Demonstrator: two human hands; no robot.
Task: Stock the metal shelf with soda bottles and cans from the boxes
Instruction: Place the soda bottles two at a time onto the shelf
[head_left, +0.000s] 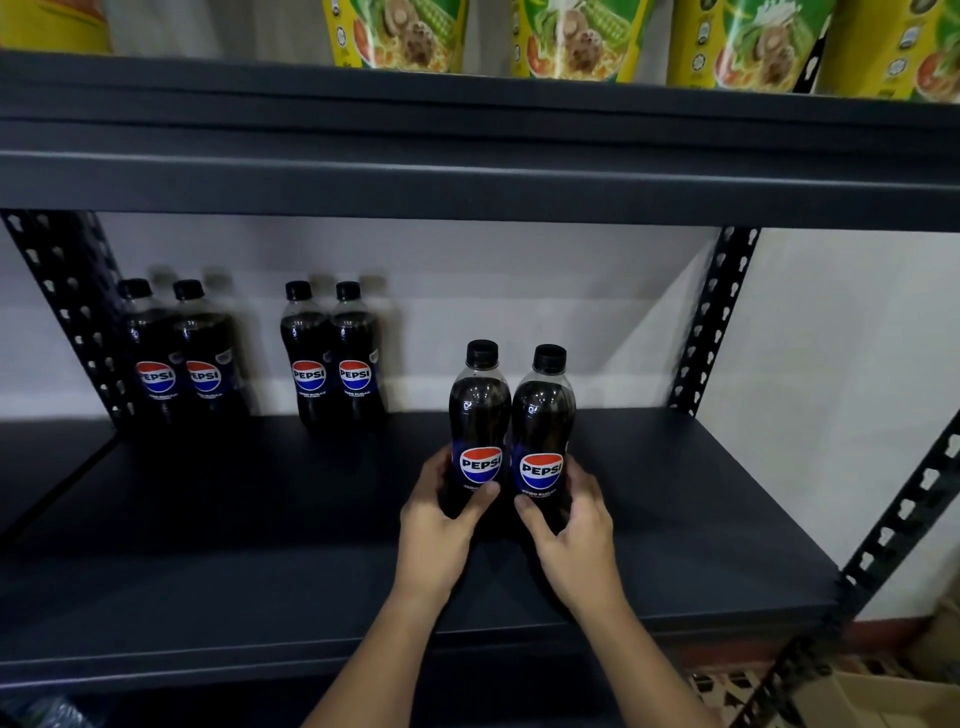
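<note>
Two Pepsi bottles stand upright side by side on the dark metal shelf board (260, 545), right of its middle. My left hand (441, 525) grips the lower part of the left bottle (479, 415), thumb across its label. My right hand (571, 525) grips the lower part of the right bottle (543, 421) the same way. Against the back wall stand two pairs of the same bottles: one pair at the far left (179, 358) and one pair nearer the middle (332, 358).
Yellow-green noodle packs (571, 41) line the shelf above. Perforated black uprights stand at the back left (67, 312), back right (711, 322) and front right (904, 525). A cardboard box (883, 696) sits on the floor at the bottom right.
</note>
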